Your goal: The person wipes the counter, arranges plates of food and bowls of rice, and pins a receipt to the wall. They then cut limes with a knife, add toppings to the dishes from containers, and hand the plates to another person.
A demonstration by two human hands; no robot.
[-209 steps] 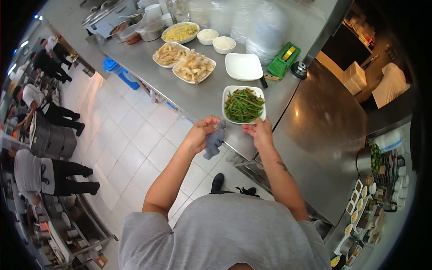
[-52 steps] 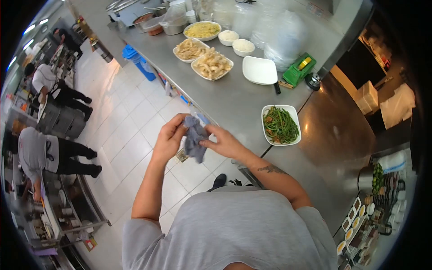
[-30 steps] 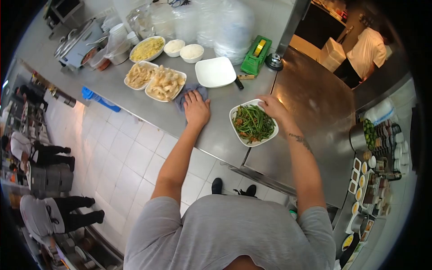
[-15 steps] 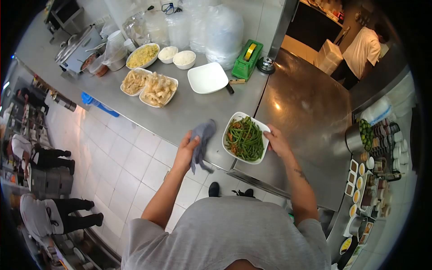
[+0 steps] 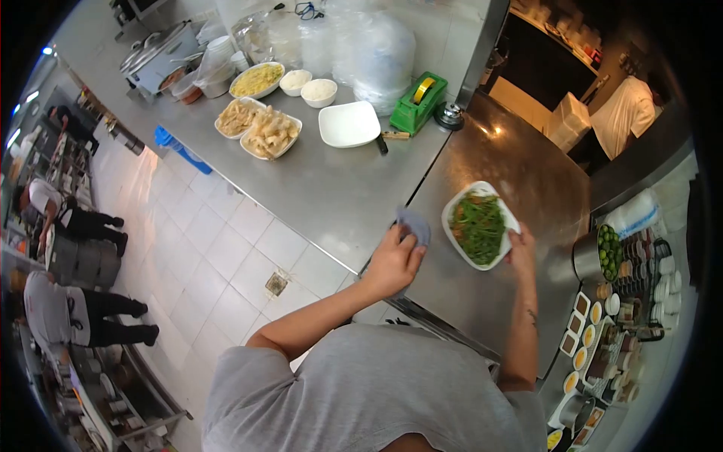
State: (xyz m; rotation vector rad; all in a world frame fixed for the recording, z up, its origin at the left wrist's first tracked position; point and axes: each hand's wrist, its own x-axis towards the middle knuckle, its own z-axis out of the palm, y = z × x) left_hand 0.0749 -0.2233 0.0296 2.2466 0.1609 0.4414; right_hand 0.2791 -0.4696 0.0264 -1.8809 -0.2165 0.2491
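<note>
My right hand (image 5: pixel 521 250) grips the right rim of a white dish, its fingers wrapped round the edge. Green beans (image 5: pixel 479 226) with small brown bits fill the dish, slightly blurred, over the right part of the steel counter. Closed round a grey-blue cloth (image 5: pixel 414 224), my left hand (image 5: pixel 395 262) is to the left of the dish, over the counter's front edge. Farther back lies an empty white square dish (image 5: pixel 349 125), touched by neither hand.
Fried food (image 5: pixel 269 132), yellow rice (image 5: pixel 257 80) and white rice bowls (image 5: pixel 318 92) stand at the back left. A green tape dispenser (image 5: pixel 418 104) is beside a bell (image 5: pixel 449 116). Sauce cups and limes (image 5: pixel 609 252) line the right. Other people (image 5: pixel 56 301) are at left and upper right.
The bean dish has moved right with my right hand. My left hand has also gone right, with the cloth now bunched up in it. The view has shifted slightly.
</note>
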